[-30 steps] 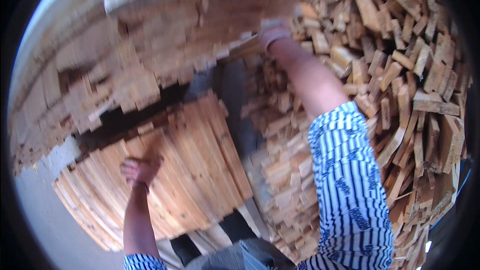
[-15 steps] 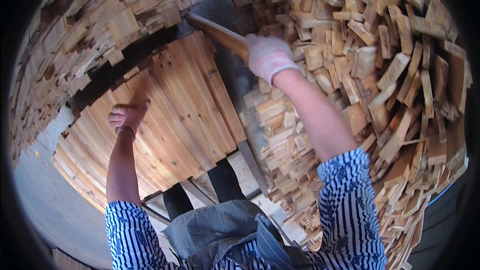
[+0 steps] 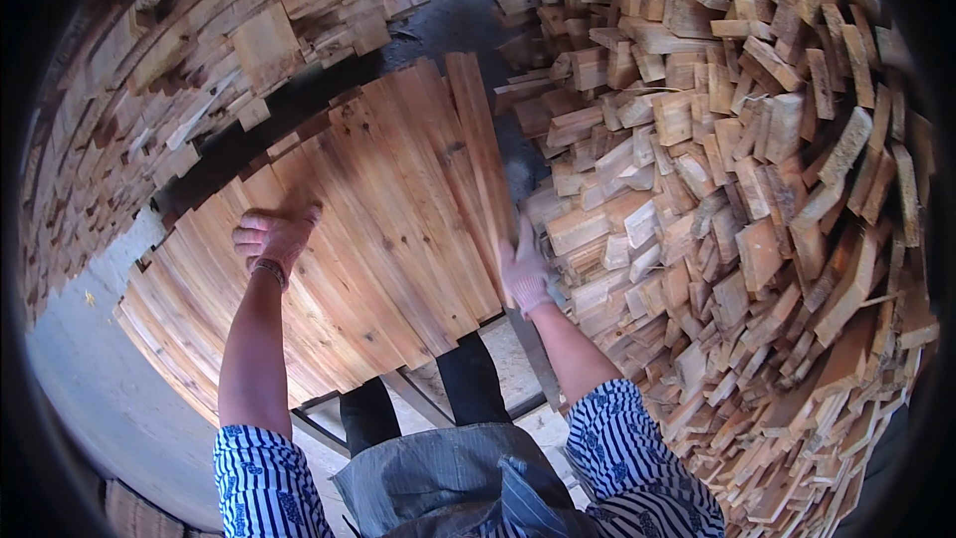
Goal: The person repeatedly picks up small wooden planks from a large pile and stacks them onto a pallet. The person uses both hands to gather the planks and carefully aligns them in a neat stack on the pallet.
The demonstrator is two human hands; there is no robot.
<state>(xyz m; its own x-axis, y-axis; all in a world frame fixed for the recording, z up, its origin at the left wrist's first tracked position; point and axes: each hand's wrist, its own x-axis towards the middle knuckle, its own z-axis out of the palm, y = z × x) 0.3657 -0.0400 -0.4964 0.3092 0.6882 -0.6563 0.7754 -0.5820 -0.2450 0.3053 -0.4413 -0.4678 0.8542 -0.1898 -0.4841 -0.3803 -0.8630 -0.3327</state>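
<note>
Narrow reddish-brown wooden boards (image 3: 349, 229) lie side by side, forming a wide panel in front of me. My left hand (image 3: 277, 241) rests on top of them, its fingers curled in and the thumb out to the side; nothing shows in it. At the panel's right edge lies the outermost board (image 3: 478, 154), whose far end sticks out past its neighbour, with a slight gap there. My right hand (image 3: 525, 271), in a pale pinkish glove, is against the near part of that board's outer side. Its fingers stretch forward, somewhat blurred, and do not wrap round the board.
A large heap of short wood pieces (image 3: 717, 189) rises close on the right. Stacked wood (image 3: 219, 30) stands beyond the panel to the left. Metal bars of a frame (image 3: 533, 354) show beneath the panel near my legs. Grey floor (image 3: 90, 359) lies at the left.
My right hand has come down and toward me from the far right. The board it held raised now lies along the panel's right edge. My left hand stays on the same boards.
</note>
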